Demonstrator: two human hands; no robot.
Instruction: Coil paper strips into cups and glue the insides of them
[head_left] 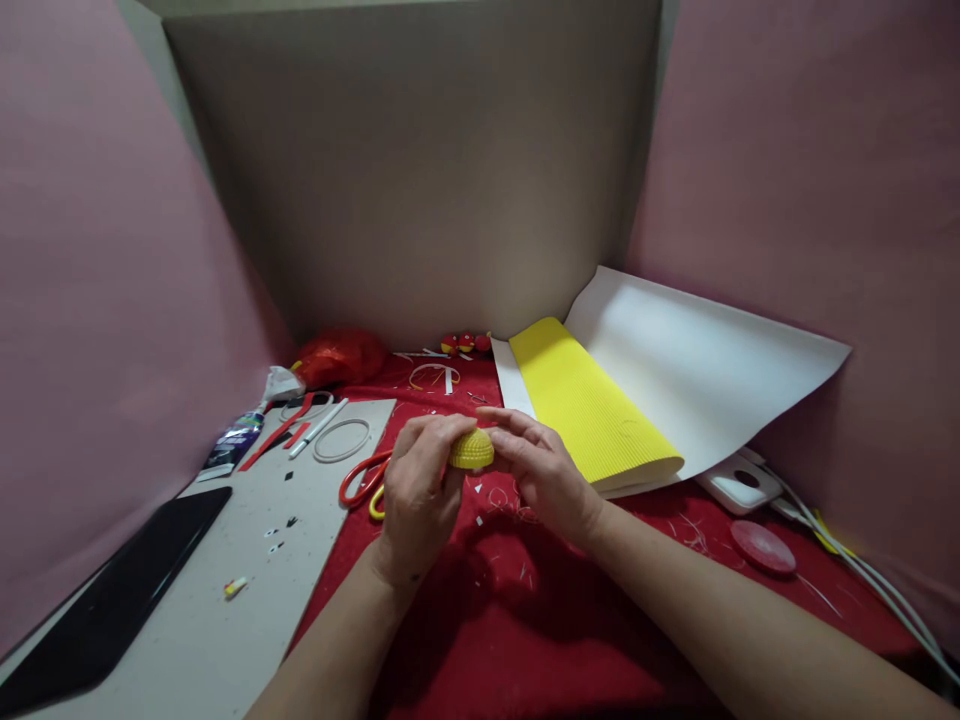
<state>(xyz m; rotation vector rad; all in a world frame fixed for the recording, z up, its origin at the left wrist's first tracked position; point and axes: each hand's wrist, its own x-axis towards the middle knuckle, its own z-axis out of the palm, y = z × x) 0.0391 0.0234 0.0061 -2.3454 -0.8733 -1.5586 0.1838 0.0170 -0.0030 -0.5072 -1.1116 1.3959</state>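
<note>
Hands (420,492) (546,478) pinch yellow dome (472,450) between curled fingertips.

The left hand (420,490) and the right hand (544,478) hold a small yellow dome (472,451) between their fingers (504,414), above a red cloth (525,620). Red scissors (360,482) lie just beside the left hand. A yellow sheet (592,410) lies near the right hand.

Bare forearms, left hand (420,490) and right hand (544,475) bare too, small dark mark on left wrist
</note>
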